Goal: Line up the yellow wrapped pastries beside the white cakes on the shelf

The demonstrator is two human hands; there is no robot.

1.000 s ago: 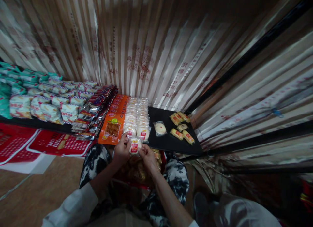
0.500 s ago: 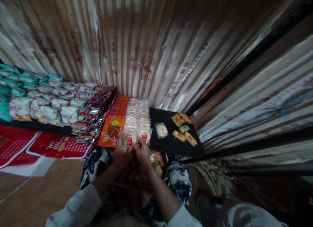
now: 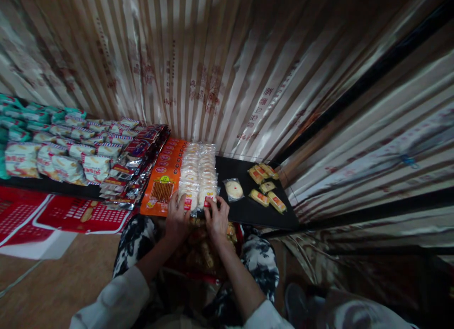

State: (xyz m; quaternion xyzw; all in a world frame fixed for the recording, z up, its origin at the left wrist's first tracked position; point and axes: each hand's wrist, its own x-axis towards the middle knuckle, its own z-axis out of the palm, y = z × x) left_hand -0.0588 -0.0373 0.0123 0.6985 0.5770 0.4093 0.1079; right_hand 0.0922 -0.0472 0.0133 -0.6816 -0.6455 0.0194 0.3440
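Two rows of clear-wrapped rice crackers [image 3: 189, 175] stand on a black shelf [image 3: 253, 214], straight in front of me. My left hand [image 3: 178, 220] has its fingers against the front rice cracker packet [image 3: 187, 202] of the left row, thumb at its lower edge. Spread fingers of my right hand [image 3: 217, 218] touch the front rice cracker packet [image 3: 208, 196] of the right row. A single round wrapped cracker [image 3: 234, 189] lies flat to the right of the rows. Left of them is an orange snack bag [image 3: 163, 175] with sticks pictured on it.
Several small yellow packets [image 3: 267, 187] lie at the shelf's right end. Dark red bags [image 3: 133, 166], white bags [image 3: 95, 167] and green bags [image 3: 33, 114] fill the left. A container of wrapped snacks [image 3: 198, 253] sits between my knees. Striped sheeting [image 3: 198, 59] hangs behind.
My right hand has moved right, from the left row's front packet to the right row's, and its fingers have spread. My left hand stays at the left row.
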